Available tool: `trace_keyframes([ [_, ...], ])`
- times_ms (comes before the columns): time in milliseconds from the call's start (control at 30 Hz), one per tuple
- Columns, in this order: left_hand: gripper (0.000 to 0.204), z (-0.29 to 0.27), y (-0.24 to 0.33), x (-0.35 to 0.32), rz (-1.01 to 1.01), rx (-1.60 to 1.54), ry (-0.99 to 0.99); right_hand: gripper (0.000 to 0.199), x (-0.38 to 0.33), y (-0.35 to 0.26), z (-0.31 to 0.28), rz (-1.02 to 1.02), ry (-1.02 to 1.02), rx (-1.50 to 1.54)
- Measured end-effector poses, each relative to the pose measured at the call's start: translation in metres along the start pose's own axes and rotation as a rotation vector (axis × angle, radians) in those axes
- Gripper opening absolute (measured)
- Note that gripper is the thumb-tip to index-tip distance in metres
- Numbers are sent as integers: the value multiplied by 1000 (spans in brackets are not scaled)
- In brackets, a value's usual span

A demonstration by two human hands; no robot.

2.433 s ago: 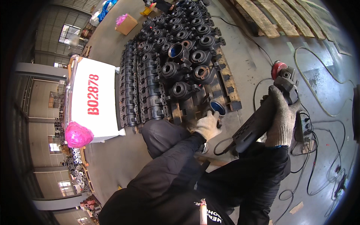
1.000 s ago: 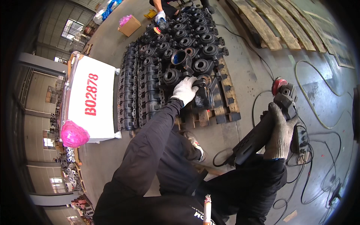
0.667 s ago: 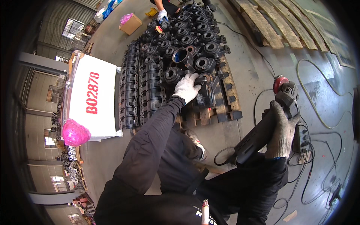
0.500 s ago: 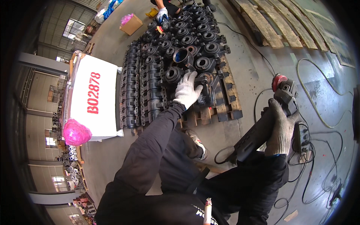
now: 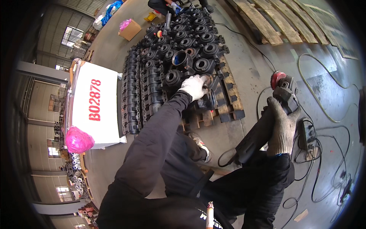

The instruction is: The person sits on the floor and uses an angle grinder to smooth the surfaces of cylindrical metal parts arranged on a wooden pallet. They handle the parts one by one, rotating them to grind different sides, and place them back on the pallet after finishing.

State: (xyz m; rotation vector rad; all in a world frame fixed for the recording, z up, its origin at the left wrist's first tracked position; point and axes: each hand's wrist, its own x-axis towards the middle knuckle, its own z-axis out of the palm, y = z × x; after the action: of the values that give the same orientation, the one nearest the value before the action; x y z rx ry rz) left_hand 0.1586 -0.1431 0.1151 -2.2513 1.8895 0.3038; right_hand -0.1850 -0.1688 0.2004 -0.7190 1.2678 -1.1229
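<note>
My right hand [image 5: 283,129], in a knitted glove, is closed round the body of a black angle grinder [image 5: 256,138]. The grinder's head points up and away, with a red disc [image 5: 277,79] at its end, clear of the parts. My left hand [image 5: 193,87], in a white glove, reaches to the near edge of the stacked parts. Its fingers curl over the end of a black cast metal part [image 5: 212,100] with a ring-shaped opening; the fingertips are partly hidden. Beside that hand stands another black ring-shaped casting [image 5: 174,77].
Rows of black castings [image 5: 152,91] fill a wooden pallet [image 5: 233,105]. A co-worker's gloved hand [image 5: 176,8] is at the far end. Left stands a white-covered crate [image 5: 105,82] with a pink bundle [image 5: 79,139]. Cables and a power strip [image 5: 306,134] lie right.
My left hand has shifted slightly right and curled over the casting's end. The grinder has barely moved. The co-worker's hand has drawn back, and a grey tool now stands upright near it.
</note>
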Motion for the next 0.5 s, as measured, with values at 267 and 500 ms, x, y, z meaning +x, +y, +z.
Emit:
trace_keyframes([
  [267, 56, 8, 23, -43, 82, 97, -303, 91, -4, -12, 6, 109, -23, 4],
  [500, 66, 22, 65, -44, -86, -149, -386, 70, -7, -17, 1, 92, 5, 17],
])
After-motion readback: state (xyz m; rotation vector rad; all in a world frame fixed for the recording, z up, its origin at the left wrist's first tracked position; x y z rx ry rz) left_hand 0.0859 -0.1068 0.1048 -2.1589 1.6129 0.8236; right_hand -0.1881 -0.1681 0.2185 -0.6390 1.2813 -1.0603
